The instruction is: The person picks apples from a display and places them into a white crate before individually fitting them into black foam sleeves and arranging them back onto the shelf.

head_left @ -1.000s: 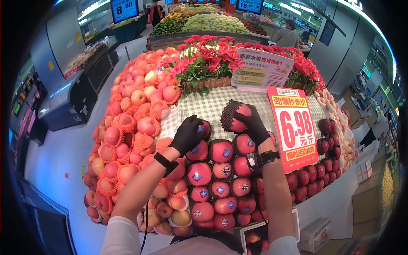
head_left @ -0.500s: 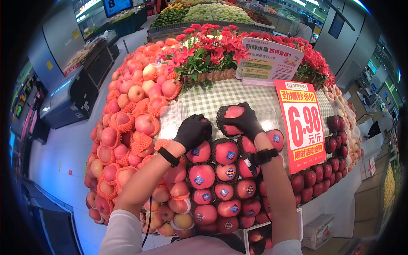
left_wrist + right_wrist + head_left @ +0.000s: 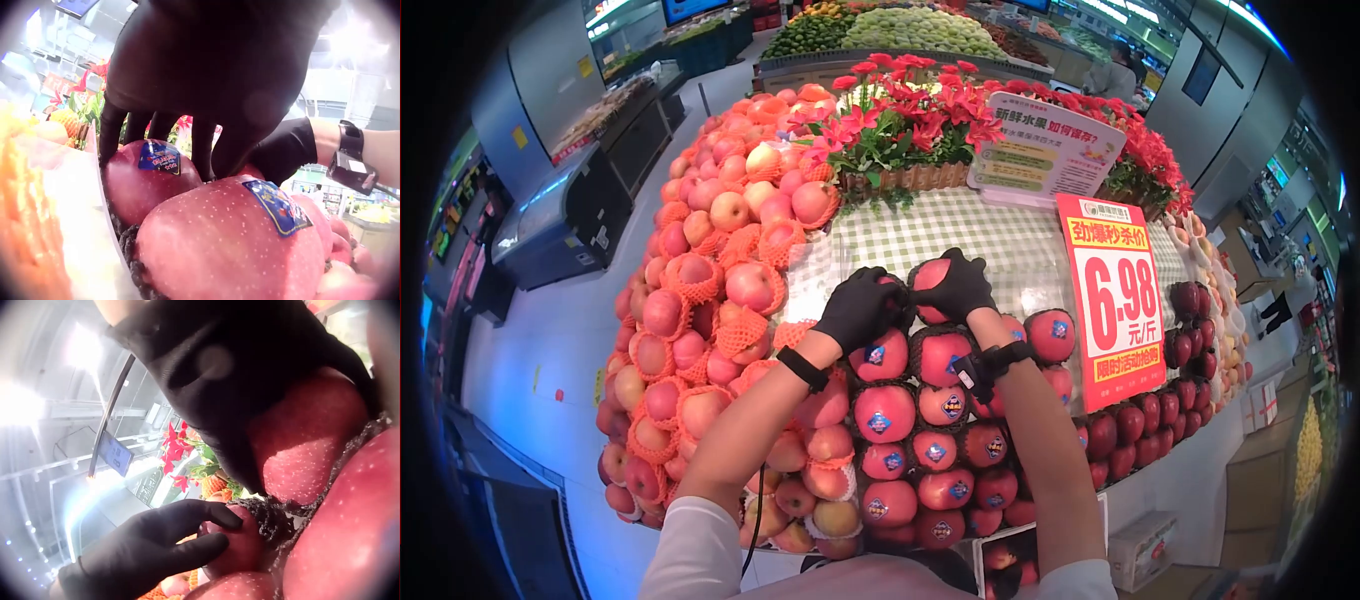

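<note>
Two black-gloved hands meet at the back of the red apple rows. My left hand [image 3: 862, 308] has its fingers curled round a labelled apple [image 3: 150, 178] with dark netting below it. Just to its right, my right hand [image 3: 952, 290] grips another red apple [image 3: 931, 275], seen large under the palm in the right wrist view [image 3: 312, 437]; black foam net [image 3: 272, 515] lies between the two apples. Rows of labelled apples [image 3: 885, 412] stand in front of both hands.
Net-wrapped apples [image 3: 662, 312] are heaped at the left. Behind the hands lie checkered cloth [image 3: 920, 232], red flowers [image 3: 920, 115] and a white sign [image 3: 1048, 150]. A price sign [image 3: 1112, 300] stands right, dark red apples [image 3: 1135, 425] beyond it.
My right hand has brought its apple left and down beside the left hand; the apple was raised and tilted in its net a second ago. The left hand keeps its hold.
</note>
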Tool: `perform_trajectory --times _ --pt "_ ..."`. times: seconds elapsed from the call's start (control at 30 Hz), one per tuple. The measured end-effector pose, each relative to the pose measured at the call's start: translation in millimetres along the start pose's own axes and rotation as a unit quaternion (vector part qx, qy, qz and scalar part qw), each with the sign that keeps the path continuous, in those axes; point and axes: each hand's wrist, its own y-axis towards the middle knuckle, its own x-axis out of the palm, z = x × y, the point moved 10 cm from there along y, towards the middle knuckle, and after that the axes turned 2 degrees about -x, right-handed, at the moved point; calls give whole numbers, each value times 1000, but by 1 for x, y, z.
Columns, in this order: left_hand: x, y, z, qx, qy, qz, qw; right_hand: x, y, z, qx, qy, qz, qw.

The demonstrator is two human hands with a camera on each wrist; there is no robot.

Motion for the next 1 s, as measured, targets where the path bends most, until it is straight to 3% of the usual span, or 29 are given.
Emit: perform_trajectory --times 0.1,0.2,0.23,0.3,0.4,0.47,0.6,0.63,0.73,0.8,0.9,1.0 --pt "1 0 -2 16 -29 -5 999 19 18 8 -81 -20 -30 996" --pt "2 4 -7 -25 -61 -28 997 8 26 40 -70 198 -59 976" --pt "-1 7 -4 -23 -69 -18 997 5 23 49 -17 222 -72 972" --pt "-7 11 0 -19 -83 0 996 13 37 58 -126 132 -96 979" --pt "-4 24 25 44 -92 -5 995 11 31 54 -192 88 -105 972" --pt "4 28 32 38 -86 -52 994 23 35 60 -59 206 -151 965" --pt "33 36 25 43 -21 -97 994 11 16 47 -51 187 -151 969" --pt "34 33 24 38 -14 -103 994 10 20 43 -109 156 -129 973" --pt "35 32 27 19 -29 -126 991 16 24 36 -161 93 -131 974" --pt "40 35 17 -14 -32 -140 989 19 31 40 -144 83 -136 977" --pt "16 30 24 2 -19 -9 1000 23 36 44 -140 62 -127 980" --pt "2 19 20 -64 -96 -41 992 1 30 49 -134 95 -48 985"
